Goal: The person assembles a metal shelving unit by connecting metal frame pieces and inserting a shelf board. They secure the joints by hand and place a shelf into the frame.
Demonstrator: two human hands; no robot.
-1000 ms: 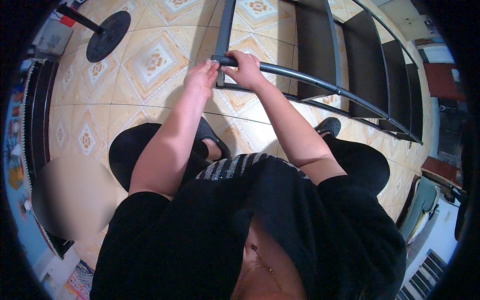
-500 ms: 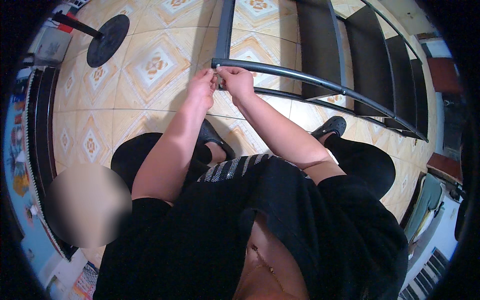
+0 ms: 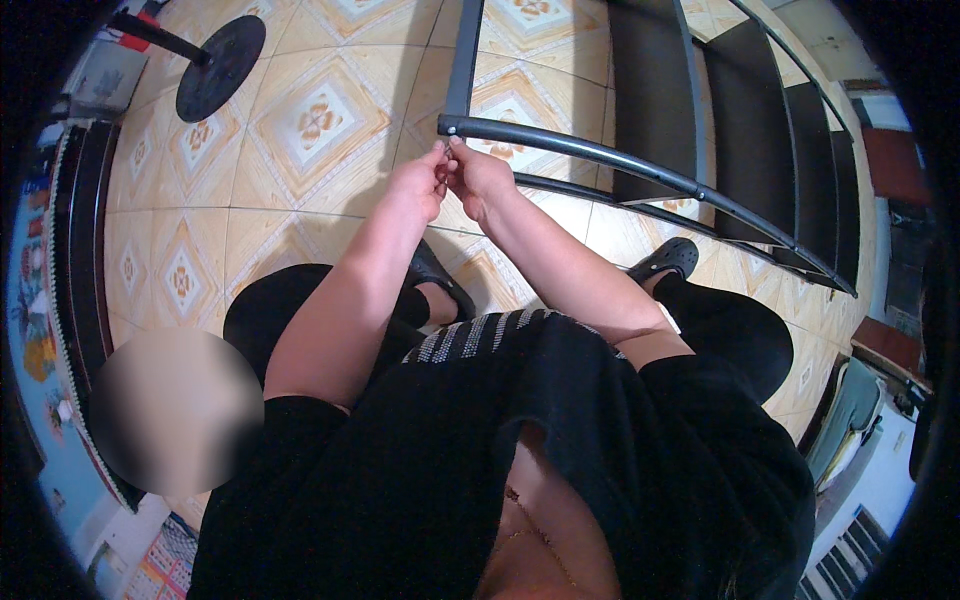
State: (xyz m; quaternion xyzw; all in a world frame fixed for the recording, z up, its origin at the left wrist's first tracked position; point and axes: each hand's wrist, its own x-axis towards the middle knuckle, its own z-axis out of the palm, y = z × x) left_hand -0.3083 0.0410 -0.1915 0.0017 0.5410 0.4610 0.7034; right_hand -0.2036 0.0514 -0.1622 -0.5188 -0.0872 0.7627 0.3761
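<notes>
My left hand [image 3: 420, 183] and my right hand [image 3: 478, 178] meet fingertip to fingertip just below the left end of a dark metal rail [image 3: 600, 155] of a black shelf frame lying on the tiled floor [image 3: 300, 120]. The fingers of both hands pinch something very small between them, too small to make out. Neither hand rests on the rail. A second dark bar [image 3: 462, 55] runs away from the rail's end toward the top of the view. My forearms reach out over my knees.
Black shelf boards [image 3: 750, 130] of the frame stretch off to the right. A round black stand base [image 3: 220, 65] with a pole sits at the upper left. A dark ribbed edge [image 3: 80, 250] runs along the left. My black shoes [image 3: 665, 260] are on the floor.
One second ago both hands gripped the rail's end. They have come off it and drawn together just below it, fingertips pinched on a tiny item.
</notes>
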